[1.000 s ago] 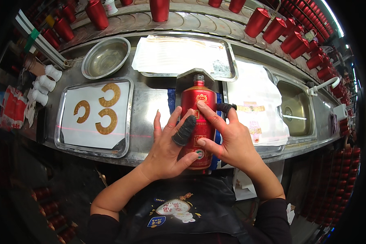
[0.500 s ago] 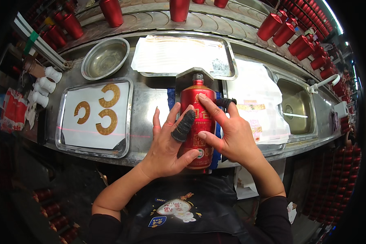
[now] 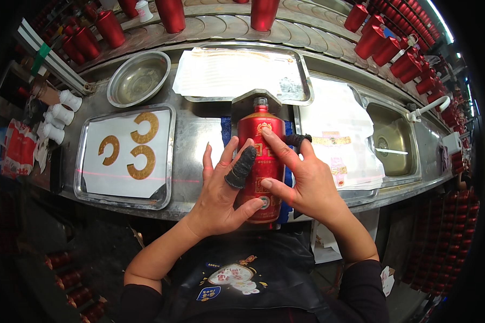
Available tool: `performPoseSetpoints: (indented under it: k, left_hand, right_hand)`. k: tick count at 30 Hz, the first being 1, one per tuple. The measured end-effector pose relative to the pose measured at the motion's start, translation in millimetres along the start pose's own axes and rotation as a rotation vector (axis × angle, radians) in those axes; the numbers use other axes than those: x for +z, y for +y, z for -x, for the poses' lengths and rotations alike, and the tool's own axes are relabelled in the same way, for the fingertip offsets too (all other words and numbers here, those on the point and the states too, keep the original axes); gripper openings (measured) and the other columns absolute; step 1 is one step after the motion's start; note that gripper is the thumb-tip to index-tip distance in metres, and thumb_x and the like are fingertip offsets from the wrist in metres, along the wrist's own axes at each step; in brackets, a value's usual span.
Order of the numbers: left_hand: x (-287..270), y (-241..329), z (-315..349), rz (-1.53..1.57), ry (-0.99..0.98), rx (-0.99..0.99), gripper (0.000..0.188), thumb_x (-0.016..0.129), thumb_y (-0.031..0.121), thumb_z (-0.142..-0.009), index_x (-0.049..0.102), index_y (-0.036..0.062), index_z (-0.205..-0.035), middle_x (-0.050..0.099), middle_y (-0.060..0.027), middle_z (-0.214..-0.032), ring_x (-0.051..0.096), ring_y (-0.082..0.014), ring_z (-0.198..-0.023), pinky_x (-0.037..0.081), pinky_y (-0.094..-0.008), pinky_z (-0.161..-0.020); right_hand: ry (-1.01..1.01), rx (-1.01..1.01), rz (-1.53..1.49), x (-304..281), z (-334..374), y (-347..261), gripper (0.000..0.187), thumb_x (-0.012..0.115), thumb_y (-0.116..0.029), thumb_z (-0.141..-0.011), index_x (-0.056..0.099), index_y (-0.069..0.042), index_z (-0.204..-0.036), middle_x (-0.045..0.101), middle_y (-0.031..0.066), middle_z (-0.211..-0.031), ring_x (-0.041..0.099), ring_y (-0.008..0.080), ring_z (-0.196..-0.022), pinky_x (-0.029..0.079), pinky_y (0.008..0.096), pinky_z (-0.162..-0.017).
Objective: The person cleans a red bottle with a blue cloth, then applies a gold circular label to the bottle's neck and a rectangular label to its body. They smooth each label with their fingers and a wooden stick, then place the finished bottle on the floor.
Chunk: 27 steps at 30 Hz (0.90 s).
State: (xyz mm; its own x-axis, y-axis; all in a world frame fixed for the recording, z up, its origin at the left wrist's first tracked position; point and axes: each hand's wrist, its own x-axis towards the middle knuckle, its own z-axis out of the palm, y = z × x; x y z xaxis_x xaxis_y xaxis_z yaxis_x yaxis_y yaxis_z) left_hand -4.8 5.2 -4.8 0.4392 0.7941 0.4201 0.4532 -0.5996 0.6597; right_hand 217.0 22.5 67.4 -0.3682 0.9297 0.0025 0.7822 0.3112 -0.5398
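A red bottle (image 3: 260, 177) with gold print and a bare threaded neck lies on its back before me, its neck pointing away, against a grey metal holder (image 3: 277, 99). My left hand (image 3: 218, 188) rests along its left side, fingers spread, the thumb and a finger in a black finger cover touching the bottle. From the right, my right hand (image 3: 307, 180) lays a stretched index fingertip on the gold emblem (image 3: 263, 128) near the shoulder. Its thumb touches the front lower down, and another black-covered finger lifts off to the right. Blue cloth (image 3: 226, 131) shows beside the bottle.
Left stands a tray (image 3: 172, 145) with gold C-shaped labels (image 3: 141, 161); behind it, a metal bowl (image 3: 121, 97). Label sheets (image 3: 231, 72) fill the back tray. More sheets (image 3: 355, 113) lie right, beside a sink (image 3: 396, 145). Red bottles (image 3: 264, 13) ride a conveyor (image 3: 210, 29) behind.
Bottles on the conveyor have moved to the right, and a small white cup has come into view at the far left. My hands and the bottle keep nearly the same place.
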Motion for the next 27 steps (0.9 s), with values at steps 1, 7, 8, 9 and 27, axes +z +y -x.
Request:
performPoseSetpoints:
  k: [1,7,8,9,27]
  left_hand:
    - [0.0,0.0,0.1,0.007,0.004,0.001,0.084,0.065,0.047,-0.092,0.029,0.0109,-0.159,0.033,-0.0191,-0.163,0.022,-0.0424,-0.153,0.001,-0.0717,-0.115]
    - [0.7,-2.0,0.5,0.001,0.003,0.008,0.084,0.065,0.047,-0.092,0.03,0.0103,-0.159,0.033,-0.0197,-0.163,0.022,-0.0427,-0.153,0.001,-0.0709,-0.115]
    - [0.7,-2.2,0.5,-0.004,0.0,0.009,0.084,0.065,0.047,-0.092,0.03,0.0101,-0.159,0.033,-0.0199,-0.163,0.023,-0.0429,-0.153,0.001,-0.0709,-0.115]
    - [0.5,-2.1,0.5,-0.01,-0.003,0.012,0.084,0.065,0.047,-0.092,0.03,0.01,-0.159,0.033,-0.02,-0.163,0.023,-0.0431,-0.153,0.001,-0.0708,-0.115]
    - [3.4,-14.1,15.6,0.113,0.051,-0.002,0.087,0.067,0.041,-0.094,0.024,0.0058,-0.161,0.031,-0.0185,-0.164,0.022,-0.0379,-0.154,0.001,-0.0637,-0.119]
  right_hand:
    - [0.017,-0.02,0.008,0.3,0.2,0.5,0.081,0.073,-0.049,-0.085,0.039,-0.036,-0.157,0.051,0.0201,-0.088,0.059,0.0386,-0.074,0.052,0.0439,-0.069]
    - [0.02,-0.007,-0.002,0.5,1.0,1.2,0.082,0.075,-0.046,-0.084,0.039,-0.035,-0.157,0.05,0.0201,-0.088,0.059,0.0393,-0.075,0.051,0.0442,-0.07]
    - [0.01,0.003,0.005,0.2,1.2,0.6,0.082,0.075,-0.047,-0.084,0.039,-0.035,-0.157,0.05,0.0201,-0.088,0.059,0.0395,-0.075,0.051,0.0443,-0.07]
    - [0.002,0.01,0.011,-0.2,1.5,-0.2,0.082,0.075,-0.047,-0.084,0.039,-0.035,-0.157,0.05,0.0201,-0.088,0.059,0.0397,-0.075,0.051,0.0444,-0.07]
    - [0.105,0.024,-0.103,13.2,14.2,11.3,0.082,0.069,-0.042,-0.091,0.032,-0.025,-0.161,0.056,0.017,-0.096,0.057,0.0311,-0.081,0.048,0.0402,-0.079]
